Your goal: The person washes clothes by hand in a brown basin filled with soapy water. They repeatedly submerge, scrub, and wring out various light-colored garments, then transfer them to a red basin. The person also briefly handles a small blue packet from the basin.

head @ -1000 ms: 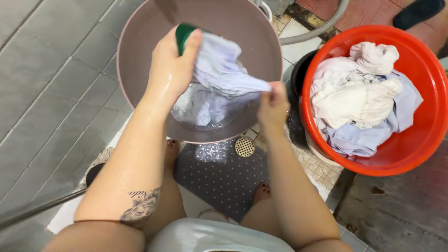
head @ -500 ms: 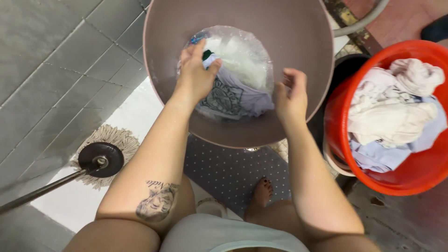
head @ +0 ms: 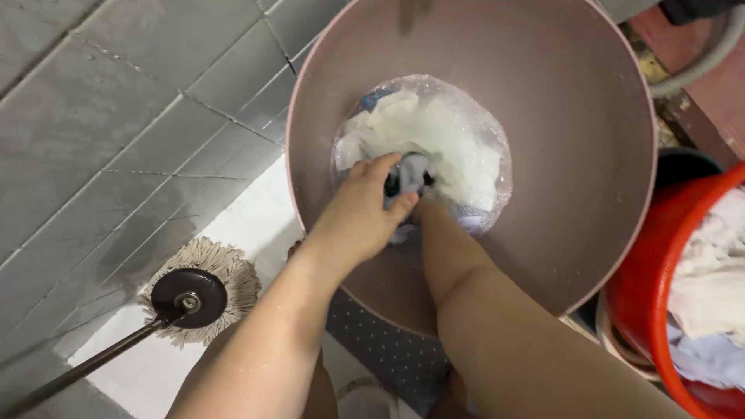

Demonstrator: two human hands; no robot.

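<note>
Two bare hands work wet laundry inside a mauve plastic basin [head: 543, 233] on a tiled floor.
From left: a mop head [head: 190, 295]; the left hand [head: 365, 213], fingers curled on the white, soapy garment [head: 434, 143]; the right hand [head: 431, 209] buried in cloth, its fingers hidden; a red basin [head: 644, 310] of clothes.

Right hand [head: 425, 208] buried in wet laundry [head: 434, 140], grip unseen.
</note>
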